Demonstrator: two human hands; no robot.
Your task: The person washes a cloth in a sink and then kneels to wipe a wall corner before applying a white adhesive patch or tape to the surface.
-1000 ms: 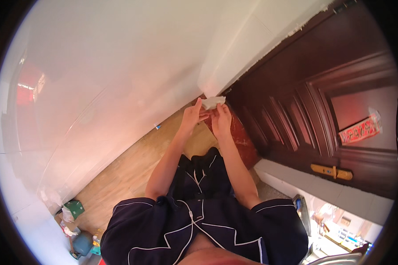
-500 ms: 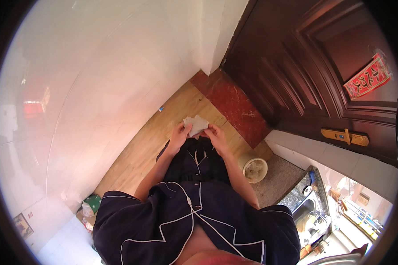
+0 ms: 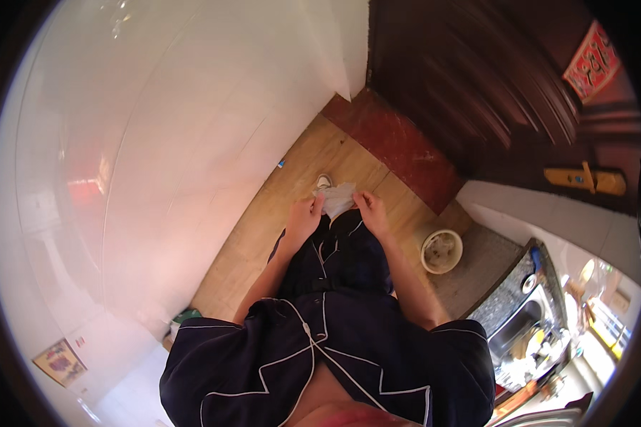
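In front of my thighs, both hands stretch out a thin, crumpled whitish sheet (image 3: 339, 201); whether it is tissue or thin cloth I cannot tell. My left hand (image 3: 305, 216) pinches its left edge, fingers closed. At the opposite edge my right hand (image 3: 372, 213) pinches it between thumb and fingers. The sheet sags slightly between them, its upper edge uneven. Just beyond it a light shoe (image 3: 325, 181) shows on the wooden floor (image 3: 263, 228).
A pale bucket (image 3: 425, 257) stands right of my legs by a grey mat (image 3: 477, 265). Farther right is a counter with a cluttered sink (image 3: 509, 331). A dark door (image 3: 470, 85) with a gold handle (image 3: 585, 179) rises ahead right; a white wall (image 3: 192, 142) runs along the left.
The view has shifted, so bucket, door and counter appear farther right. A shoe has come into sight beyond the sheet. Both hands keep their pinch, and the sheet hangs in a different shape.
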